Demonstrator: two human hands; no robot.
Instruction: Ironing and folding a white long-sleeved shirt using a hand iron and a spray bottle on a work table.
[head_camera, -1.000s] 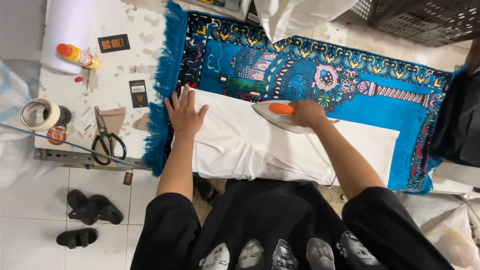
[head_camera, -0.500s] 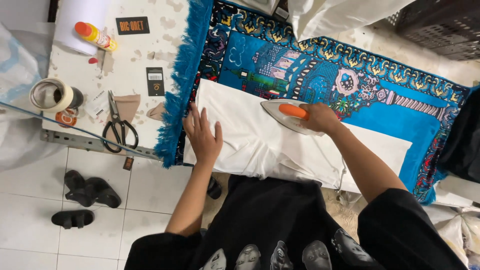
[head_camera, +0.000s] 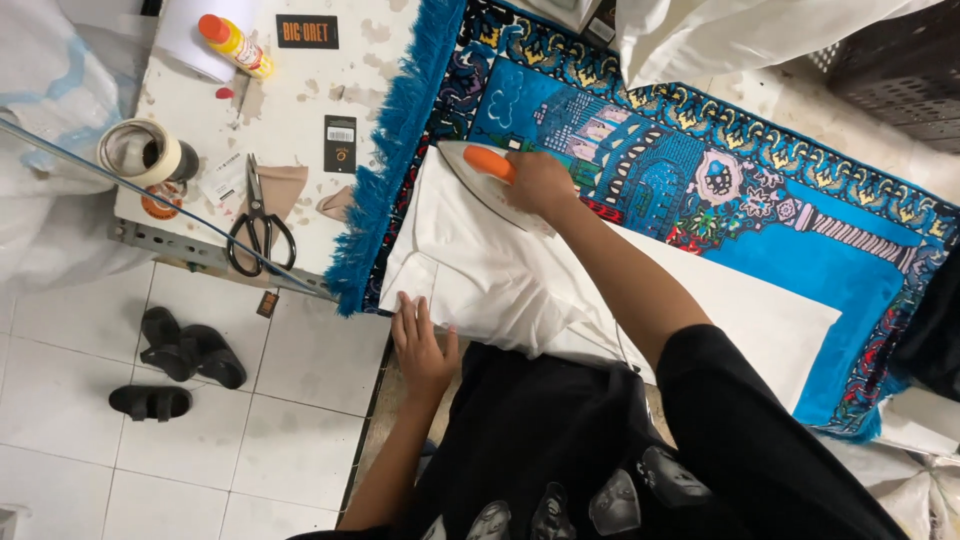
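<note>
– What's on the worn white table (head_camera: 300, 90)?
– 1 pair of black scissors (head_camera: 259, 222), a tape roll (head_camera: 140, 152), an orange-capped yellow bottle (head_camera: 234, 45).
– And the tiled floor (head_camera: 290, 430)?
– 3 black sandals (head_camera: 180, 365), lying near the table's edge.

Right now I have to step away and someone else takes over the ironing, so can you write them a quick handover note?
Right hand: closed round the orange handle of the iron, which sits on the far left corner of the white cloth.
Left hand: open, fingers flat at the cloth's near left edge, holding nothing.
The cloth lies spread over the blue patterned rug with a fringe. Scissors, a tape roll and an orange-capped bottle lie on the white table to the left.
Done: cloth laid out, iron on it.
Left: folds still show near the front edge; how much is pressed cannot be told.
</note>
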